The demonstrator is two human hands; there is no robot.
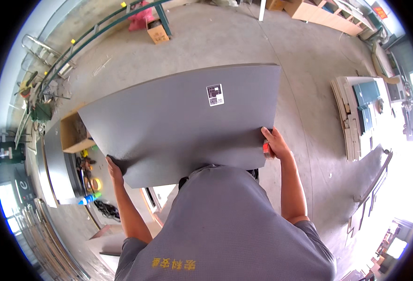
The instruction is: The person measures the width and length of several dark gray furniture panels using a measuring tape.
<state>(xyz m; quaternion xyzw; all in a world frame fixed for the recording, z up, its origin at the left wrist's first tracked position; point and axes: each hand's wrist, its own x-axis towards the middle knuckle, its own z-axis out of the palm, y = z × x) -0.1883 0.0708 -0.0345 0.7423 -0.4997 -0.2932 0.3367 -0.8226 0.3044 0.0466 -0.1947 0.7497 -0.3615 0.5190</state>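
A large flat grey panel (169, 117) is held up in front of my body, its near edge close to my waist. A white label (215, 95) with a dark printed square is stuck on its upper right. My left hand (115, 170) grips the panel's left edge near the lower corner, thumb on the face. My right hand (278, 144) is closed on the right edge, its thumb also on the face. Beside that palm shows a small red and dark object (266, 149), whose kind I cannot make out. The fingers behind the panel are mostly hidden.
An open cardboard box (71, 134) stands just beyond the panel's left edge, near a blue-and-white bottle (90, 198) and black cable (106, 210). Stacked boards (346, 117) lie at right. A green metal frame (164, 21) and a small carton (158, 34) are ahead.
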